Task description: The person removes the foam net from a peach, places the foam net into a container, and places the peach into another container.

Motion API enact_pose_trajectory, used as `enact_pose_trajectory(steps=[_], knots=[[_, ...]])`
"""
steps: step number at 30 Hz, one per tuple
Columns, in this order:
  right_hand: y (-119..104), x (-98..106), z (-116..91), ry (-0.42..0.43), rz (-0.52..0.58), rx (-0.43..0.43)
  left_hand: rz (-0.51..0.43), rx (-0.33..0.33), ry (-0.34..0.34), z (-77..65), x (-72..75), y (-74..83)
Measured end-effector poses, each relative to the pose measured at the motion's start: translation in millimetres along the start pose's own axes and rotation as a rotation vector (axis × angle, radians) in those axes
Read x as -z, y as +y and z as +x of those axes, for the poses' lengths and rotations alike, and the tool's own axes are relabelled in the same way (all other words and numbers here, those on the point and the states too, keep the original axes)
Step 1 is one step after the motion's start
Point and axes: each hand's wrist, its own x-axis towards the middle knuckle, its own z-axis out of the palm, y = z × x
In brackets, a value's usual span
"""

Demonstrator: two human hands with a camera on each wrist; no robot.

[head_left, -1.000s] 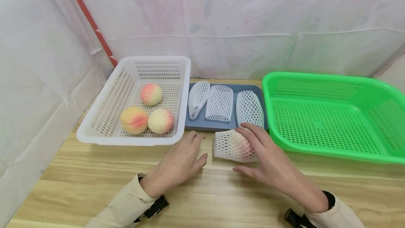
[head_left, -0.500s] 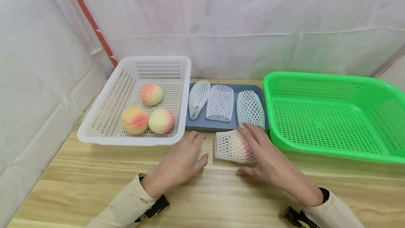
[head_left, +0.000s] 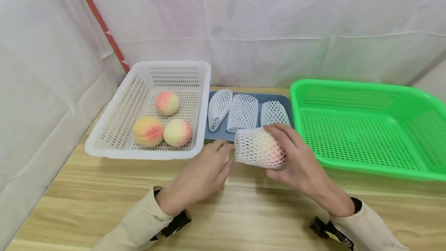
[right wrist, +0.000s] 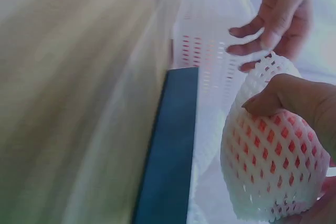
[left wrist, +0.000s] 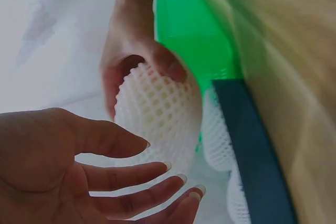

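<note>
My right hand (head_left: pixel 301 162) grips a peach (head_left: pixel 266 146) wrapped in a white foam net sleeve (head_left: pixel 245 148), held just above the table at the front of the grey-blue tray (head_left: pixel 217 136). Pink skin shows through the mesh in the right wrist view. Beside the sleeve's loose left end is my left hand (head_left: pixel 202 175); its fingers are relaxed and hold nothing, and in the left wrist view (left wrist: pixel 105 166) a palm and spread fingers face the sleeve. Several more foam net sleeves (head_left: pixel 242 112) lie flat in the tray, one partly hidden behind the held peach.
A white basket (head_left: pixel 146 154) with 3 bare peaches (head_left: pixel 167 103) stands to the left of the tray. On the right stands a green basket (head_left: pixel 348 134). A white cloth (head_left: pixel 261 22) hangs behind the wooden table (head_left: pixel 230 216).
My right hand has closed on the netted peach and raised it from the table, so it now covers part of the tray. My left hand has shifted slightly right and up, toward the sleeve.
</note>
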Motion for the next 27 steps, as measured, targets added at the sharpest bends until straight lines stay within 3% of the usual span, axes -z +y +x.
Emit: enact_pose_trajectory(steps=[8,13,16,22,27], knots=[[-2,6,15,-0.007,0.048,-0.023,-0.127,0.013,0.050,23.7,30.0,0.1],[-5,13,29,0.000,0.087,-0.016,-0.205,-0.057,0.173,31.5,43.0,-2.7],[-6,17,34,0.002,0.086,-0.009,-0.269,-0.081,0.197,33.1,44.3,-3.9],[-7,20,35,-0.019,0.083,-0.020,-0.424,-0.062,0.153,34.0,42.8,-7.0],[-7,20,34,-0.025,0.090,-0.021,-0.580,-0.029,0.046,33.8,42.6,-9.5]])
